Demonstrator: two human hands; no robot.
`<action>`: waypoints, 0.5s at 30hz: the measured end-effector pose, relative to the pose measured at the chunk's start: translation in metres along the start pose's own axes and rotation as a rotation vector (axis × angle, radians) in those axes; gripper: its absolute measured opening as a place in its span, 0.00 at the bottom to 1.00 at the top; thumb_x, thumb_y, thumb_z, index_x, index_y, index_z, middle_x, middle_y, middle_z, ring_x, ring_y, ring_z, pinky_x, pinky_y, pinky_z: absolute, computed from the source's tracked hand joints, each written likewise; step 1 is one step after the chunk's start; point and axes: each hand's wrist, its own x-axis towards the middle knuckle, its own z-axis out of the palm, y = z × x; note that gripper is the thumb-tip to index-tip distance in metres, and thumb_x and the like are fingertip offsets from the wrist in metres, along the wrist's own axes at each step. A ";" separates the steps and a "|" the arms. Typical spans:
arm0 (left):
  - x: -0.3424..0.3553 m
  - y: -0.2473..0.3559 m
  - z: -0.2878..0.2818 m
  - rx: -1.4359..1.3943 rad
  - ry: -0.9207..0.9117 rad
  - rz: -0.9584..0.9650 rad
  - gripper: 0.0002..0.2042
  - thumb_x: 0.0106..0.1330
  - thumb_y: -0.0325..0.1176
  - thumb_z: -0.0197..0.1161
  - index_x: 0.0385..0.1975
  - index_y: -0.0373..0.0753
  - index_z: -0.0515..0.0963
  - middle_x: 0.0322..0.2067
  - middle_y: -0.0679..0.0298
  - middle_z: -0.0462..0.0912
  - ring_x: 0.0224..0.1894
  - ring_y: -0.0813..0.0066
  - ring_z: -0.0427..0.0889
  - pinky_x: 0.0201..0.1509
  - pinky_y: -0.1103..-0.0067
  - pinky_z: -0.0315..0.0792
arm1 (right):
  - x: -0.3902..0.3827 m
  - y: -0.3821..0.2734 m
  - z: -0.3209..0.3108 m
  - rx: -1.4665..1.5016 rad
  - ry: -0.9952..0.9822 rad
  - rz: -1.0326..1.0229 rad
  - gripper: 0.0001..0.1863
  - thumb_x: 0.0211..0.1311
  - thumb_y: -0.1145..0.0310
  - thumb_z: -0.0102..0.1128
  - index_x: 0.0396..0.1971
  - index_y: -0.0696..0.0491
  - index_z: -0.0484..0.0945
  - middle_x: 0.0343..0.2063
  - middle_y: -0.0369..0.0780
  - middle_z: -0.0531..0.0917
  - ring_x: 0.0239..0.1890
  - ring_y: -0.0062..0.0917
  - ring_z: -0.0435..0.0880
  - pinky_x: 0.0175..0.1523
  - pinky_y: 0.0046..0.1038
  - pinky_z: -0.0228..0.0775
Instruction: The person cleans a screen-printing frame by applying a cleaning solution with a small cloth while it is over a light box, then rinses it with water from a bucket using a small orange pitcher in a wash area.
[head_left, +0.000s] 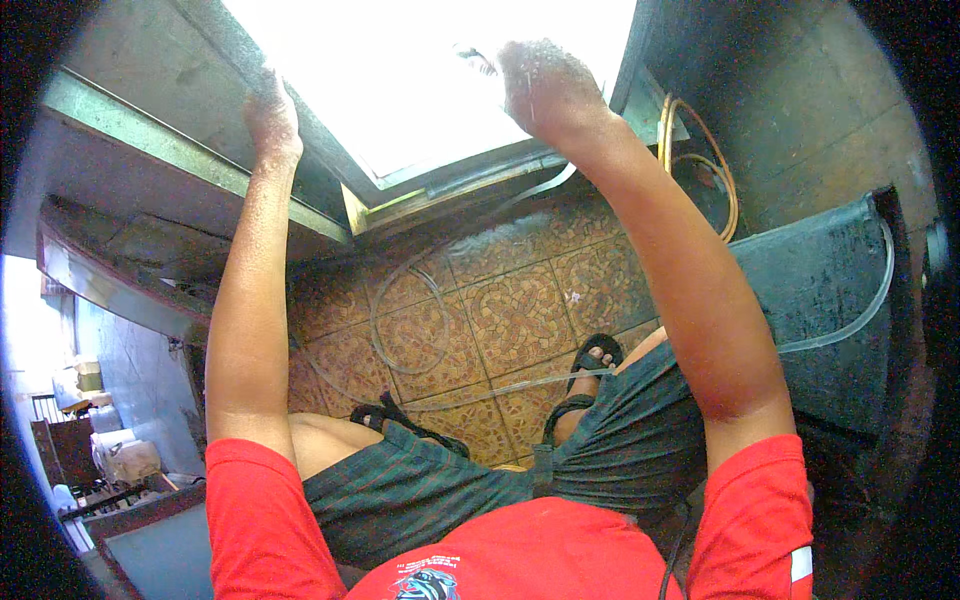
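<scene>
A glaring white lit panel (430, 100) in a dark frame fills the top middle and washes out detail there. My left hand (272, 122) is raised against the frame's left side, its fingers lost in the glare. My right hand (548, 88) is up in front of the bright panel, closed like a fist. A small greyish shape (476, 60) shows just left of its knuckles, too washed out to name. What the right hand holds, if anything, I cannot make out.
A clear thin hose (410, 315) loops over the patterned tile floor (520, 310) and crosses my legs. Orange tubing (728, 185) curves beside the frame's right side. A dark box-like surface (820, 270) stands at right; metal ledges (150, 125) run along the left.
</scene>
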 end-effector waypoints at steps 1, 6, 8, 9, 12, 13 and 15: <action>0.001 -0.001 -0.002 -0.036 -0.023 0.025 0.34 0.60 0.60 0.54 0.48 0.29 0.69 0.39 0.60 0.75 0.40 0.68 0.71 0.45 0.70 0.66 | 0.001 0.001 0.001 -0.008 -0.018 0.037 0.09 0.56 0.68 0.53 0.31 0.57 0.78 0.27 0.51 0.80 0.34 0.44 0.81 0.41 0.41 0.73; -0.005 -0.001 0.000 -0.027 0.028 0.112 0.38 0.59 0.62 0.54 0.52 0.28 0.65 0.45 0.57 0.74 0.46 0.68 0.71 0.52 0.69 0.65 | 0.012 -0.005 -0.009 0.010 -0.184 0.161 0.10 0.55 0.70 0.52 0.33 0.58 0.79 0.27 0.51 0.81 0.34 0.44 0.81 0.42 0.42 0.73; -0.005 0.004 -0.001 0.061 0.056 0.051 0.40 0.59 0.63 0.53 0.54 0.26 0.64 0.48 0.54 0.72 0.49 0.67 0.70 0.55 0.69 0.64 | 0.015 -0.005 -0.010 0.053 -0.167 0.190 0.11 0.53 0.71 0.53 0.34 0.58 0.79 0.26 0.51 0.81 0.33 0.44 0.81 0.42 0.42 0.73; -0.004 0.005 -0.002 0.103 0.071 0.022 0.41 0.59 0.64 0.53 0.54 0.25 0.63 0.50 0.53 0.71 0.51 0.67 0.70 0.56 0.68 0.63 | 0.016 -0.004 -0.011 0.073 -0.158 0.202 0.11 0.52 0.72 0.53 0.34 0.58 0.79 0.25 0.51 0.81 0.33 0.44 0.81 0.42 0.42 0.73; 0.001 0.005 -0.005 0.127 0.057 -0.036 0.43 0.60 0.63 0.52 0.56 0.23 0.60 0.52 0.48 0.70 0.53 0.63 0.69 0.59 0.66 0.61 | 0.018 -0.002 -0.013 0.064 -0.103 0.129 0.12 0.50 0.73 0.53 0.35 0.58 0.80 0.24 0.52 0.81 0.32 0.45 0.82 0.41 0.41 0.74; -0.004 0.008 -0.003 0.115 0.029 -0.066 0.43 0.60 0.63 0.52 0.56 0.22 0.60 0.52 0.47 0.69 0.54 0.62 0.69 0.59 0.66 0.61 | 0.016 -0.004 -0.014 0.082 -0.133 0.108 0.12 0.50 0.73 0.53 0.35 0.58 0.80 0.24 0.52 0.81 0.32 0.45 0.82 0.41 0.41 0.74; -0.017 0.018 -0.003 0.095 -0.022 -0.123 0.43 0.60 0.63 0.51 0.56 0.21 0.60 0.53 0.45 0.69 0.54 0.61 0.69 0.60 0.66 0.61 | 0.014 -0.015 -0.014 0.122 -0.191 0.063 0.12 0.51 0.72 0.53 0.34 0.58 0.80 0.25 0.53 0.81 0.31 0.45 0.82 0.41 0.41 0.74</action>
